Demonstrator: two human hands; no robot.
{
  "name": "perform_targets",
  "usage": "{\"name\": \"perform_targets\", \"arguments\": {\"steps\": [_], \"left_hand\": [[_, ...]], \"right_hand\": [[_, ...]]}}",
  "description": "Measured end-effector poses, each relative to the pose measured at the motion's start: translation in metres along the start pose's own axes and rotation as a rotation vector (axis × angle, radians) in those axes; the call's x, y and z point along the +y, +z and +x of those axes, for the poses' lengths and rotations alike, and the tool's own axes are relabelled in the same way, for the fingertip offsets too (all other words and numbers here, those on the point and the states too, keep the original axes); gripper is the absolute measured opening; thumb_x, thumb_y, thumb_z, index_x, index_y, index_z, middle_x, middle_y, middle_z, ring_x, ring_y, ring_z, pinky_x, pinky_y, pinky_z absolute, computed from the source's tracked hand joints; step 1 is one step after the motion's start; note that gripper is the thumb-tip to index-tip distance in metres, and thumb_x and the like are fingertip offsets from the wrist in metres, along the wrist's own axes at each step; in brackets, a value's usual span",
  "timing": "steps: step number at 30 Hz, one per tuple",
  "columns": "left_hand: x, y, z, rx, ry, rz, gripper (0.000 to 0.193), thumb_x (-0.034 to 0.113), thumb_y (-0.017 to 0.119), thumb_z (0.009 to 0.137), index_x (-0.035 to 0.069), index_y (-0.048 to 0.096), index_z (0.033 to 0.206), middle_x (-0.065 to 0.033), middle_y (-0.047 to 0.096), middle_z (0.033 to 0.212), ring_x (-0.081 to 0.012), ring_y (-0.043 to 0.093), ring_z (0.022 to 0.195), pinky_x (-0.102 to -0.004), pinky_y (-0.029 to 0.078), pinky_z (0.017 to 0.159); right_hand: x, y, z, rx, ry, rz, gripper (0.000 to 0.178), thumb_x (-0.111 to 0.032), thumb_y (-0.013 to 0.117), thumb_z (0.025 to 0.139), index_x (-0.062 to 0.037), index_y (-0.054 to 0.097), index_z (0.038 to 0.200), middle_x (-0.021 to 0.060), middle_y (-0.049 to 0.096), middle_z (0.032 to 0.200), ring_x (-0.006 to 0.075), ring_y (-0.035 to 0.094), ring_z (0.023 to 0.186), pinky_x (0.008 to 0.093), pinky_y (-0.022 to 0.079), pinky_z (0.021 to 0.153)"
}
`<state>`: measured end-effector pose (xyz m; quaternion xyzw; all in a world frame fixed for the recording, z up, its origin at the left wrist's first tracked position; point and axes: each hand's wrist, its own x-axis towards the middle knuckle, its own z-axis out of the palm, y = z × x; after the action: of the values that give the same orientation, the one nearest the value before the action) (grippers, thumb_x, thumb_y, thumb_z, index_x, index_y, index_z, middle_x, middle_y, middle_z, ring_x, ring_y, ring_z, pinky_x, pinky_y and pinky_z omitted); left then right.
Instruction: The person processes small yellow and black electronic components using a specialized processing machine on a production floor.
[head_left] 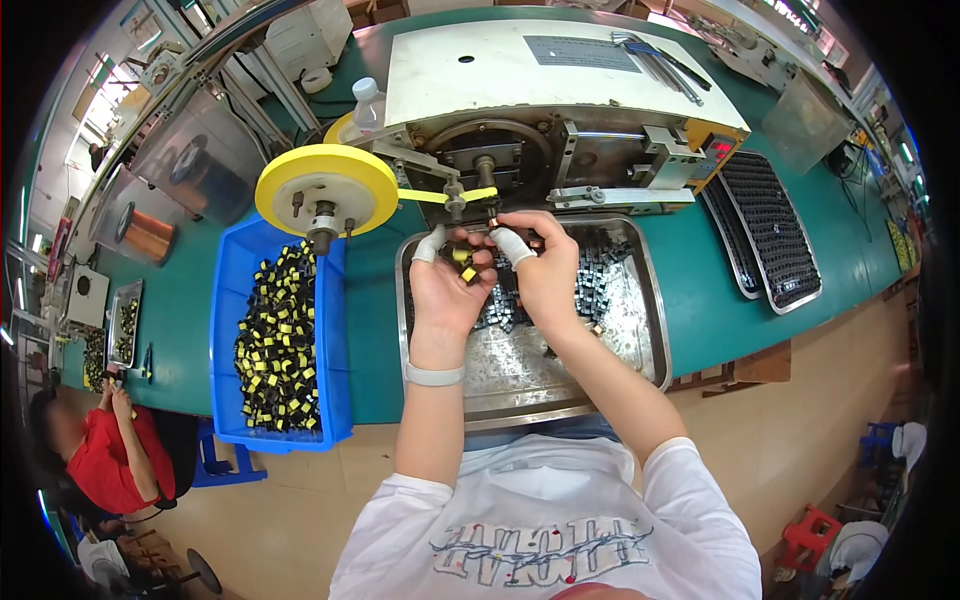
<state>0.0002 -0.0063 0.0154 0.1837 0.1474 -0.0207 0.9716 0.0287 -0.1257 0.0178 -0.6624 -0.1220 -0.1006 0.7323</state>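
My left hand (447, 288), palm up with curled fingers, cradles a few small black coil bobbins wrapped in yellow tape (466, 265). At the taping machine's (490, 170) spindle, my right hand (540, 265) pinches a small bobbin with copper winding (493, 222). White finger covers wrap a digit on each hand. A strip of yellow tape (425, 196) runs from the large tape roll (325, 190) to a spot just above my right fingertips. Beneath both hands lies a metal tray (500, 380) with many black bobbins (600, 290), partly hidden by my right hand.
Left of the tray, a blue bin (333, 350) holds many yellow-taped bobbins. Hex keys (660, 65) and a clear bottle (368, 105) rest on and beside the machine. Trays of black parts (770, 230) lie at right. A person in red (115, 465) sits far left.
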Motion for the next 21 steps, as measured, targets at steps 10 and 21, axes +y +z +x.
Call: {"name": "perform_targets", "arguments": {"steps": [10, 21], "left_hand": [[-0.002, -0.007, 0.006, 0.117, -0.065, -0.200, 0.019, 0.027, 0.050, 0.092, 0.011, 0.057, 0.085, -0.0041, 0.060, 0.087, -0.0144, 0.055, 0.067, -0.0251, 0.038, 0.050], [-0.003, -0.016, 0.010, 0.164, -0.039, -0.187, 0.017, 0.024, 0.051, 0.092, 0.011, 0.061, 0.091, -0.0038, 0.062, 0.095, -0.0135, 0.053, 0.071, -0.0262, 0.040, 0.057]], "right_hand": [[-0.015, 0.027, -0.001, 0.095, 0.083, 0.029, 0.019, 0.010, 0.058, 0.082, -0.0003, 0.062, 0.098, 0.0065, 0.057, 0.101, 0.0146, 0.063, 0.082, 0.0220, 0.054, 0.060], [0.004, -0.012, -0.003, -0.168, 0.472, 0.275, 0.040, 0.007, 0.053, 0.084, 0.0077, 0.043, 0.123, 0.0168, 0.053, 0.113, 0.0220, 0.061, 0.099, 0.0293, 0.049, 0.092]]}}
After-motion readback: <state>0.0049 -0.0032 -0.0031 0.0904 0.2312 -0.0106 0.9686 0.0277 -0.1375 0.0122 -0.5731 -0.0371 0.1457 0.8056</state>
